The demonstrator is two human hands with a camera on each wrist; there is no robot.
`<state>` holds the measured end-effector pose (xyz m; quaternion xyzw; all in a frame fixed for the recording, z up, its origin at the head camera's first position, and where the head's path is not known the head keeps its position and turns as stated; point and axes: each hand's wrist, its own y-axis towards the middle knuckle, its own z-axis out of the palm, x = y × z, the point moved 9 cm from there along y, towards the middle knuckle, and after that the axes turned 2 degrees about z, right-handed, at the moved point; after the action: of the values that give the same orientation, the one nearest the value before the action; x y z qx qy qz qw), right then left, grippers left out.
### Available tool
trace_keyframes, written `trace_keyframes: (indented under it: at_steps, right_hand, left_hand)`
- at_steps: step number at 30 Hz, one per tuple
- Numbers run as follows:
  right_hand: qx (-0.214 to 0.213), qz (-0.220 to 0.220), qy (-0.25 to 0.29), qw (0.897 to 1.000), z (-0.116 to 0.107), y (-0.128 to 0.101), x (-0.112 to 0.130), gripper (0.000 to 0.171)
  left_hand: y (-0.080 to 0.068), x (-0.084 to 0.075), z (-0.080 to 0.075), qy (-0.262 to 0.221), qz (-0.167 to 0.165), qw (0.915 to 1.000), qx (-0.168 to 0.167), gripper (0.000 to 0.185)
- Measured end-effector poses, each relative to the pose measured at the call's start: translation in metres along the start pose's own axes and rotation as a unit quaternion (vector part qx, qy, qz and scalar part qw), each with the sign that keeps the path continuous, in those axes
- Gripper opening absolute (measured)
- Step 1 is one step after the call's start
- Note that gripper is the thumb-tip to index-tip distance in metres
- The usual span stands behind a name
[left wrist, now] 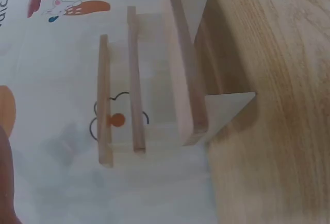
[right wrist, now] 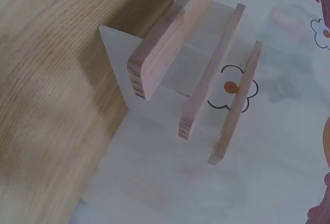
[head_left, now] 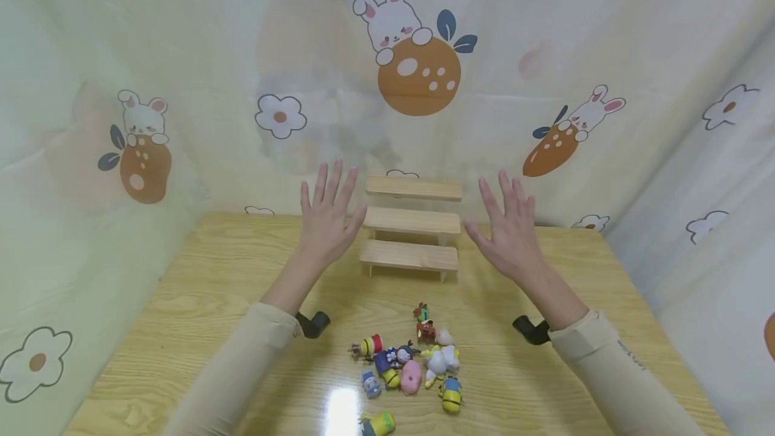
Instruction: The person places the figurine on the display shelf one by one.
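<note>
A left hand and a right hand are raised with fingers straight and spread, gripping nothing. They flank a three-tier pale wooden step shelf, one on each side; in the head view the left thumb lies just at its left edge, and whether it touches is hard to tell. The shelf stands at the far edge of a light wood-grain counter, near a pale curtain printed with rabbits and flowers.

Nearer the person, in front of the shelf, small coloured toy figures lie in a loose cluster: among them a pink rounded toy, a white-and-yellow figure just beside it, and a blue-and-yellow figure. A yellow-and-green figure lies apart, closest to the person.
</note>
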<state>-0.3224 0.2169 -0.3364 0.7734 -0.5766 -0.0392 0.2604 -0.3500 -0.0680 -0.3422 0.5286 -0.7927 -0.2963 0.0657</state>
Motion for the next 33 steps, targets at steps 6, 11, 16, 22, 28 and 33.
trace_keyframes:
  at_steps: [6, 11, 16, 22, 28, 33]
  right_hand:
    - [0.001, -0.001, 0.008, 1.000, 0.005, -0.004, 0.001, 0.072]
    - [0.000, -0.007, 0.027, 1.000, 0.010, -0.007, 0.002, 0.071]
    - [0.007, -0.008, 0.056, 0.998, 0.015, -0.010, 0.002, 0.071]
    - [0.026, 0.011, 0.078, 0.997, 0.028, -0.018, -0.004, 0.072]
    - [0.043, 0.027, 0.101, 0.994, 0.043, -0.029, -0.008, 0.073]
    - [0.074, 0.038, 0.119, 0.989, 0.060, -0.038, -0.010, 0.075]
  left_hand:
    - [-0.008, 0.007, 0.007, -0.092, 0.008, 0.9953, -0.028, 0.068]
    - [-0.017, 0.021, 0.026, -0.220, -0.021, 0.9751, -0.017, 0.077]
    - [-0.034, 0.036, 0.057, -0.372, -0.076, 0.9247, 0.032, 0.088]
    - [-0.053, 0.046, 0.095, -0.457, -0.106, 0.8776, 0.097, 0.096]
    - [-0.066, 0.047, 0.124, -0.460, -0.117, 0.8651, 0.162, 0.096]
    - [-0.069, 0.046, 0.138, -0.476, -0.119, 0.8558, 0.164, 0.092]
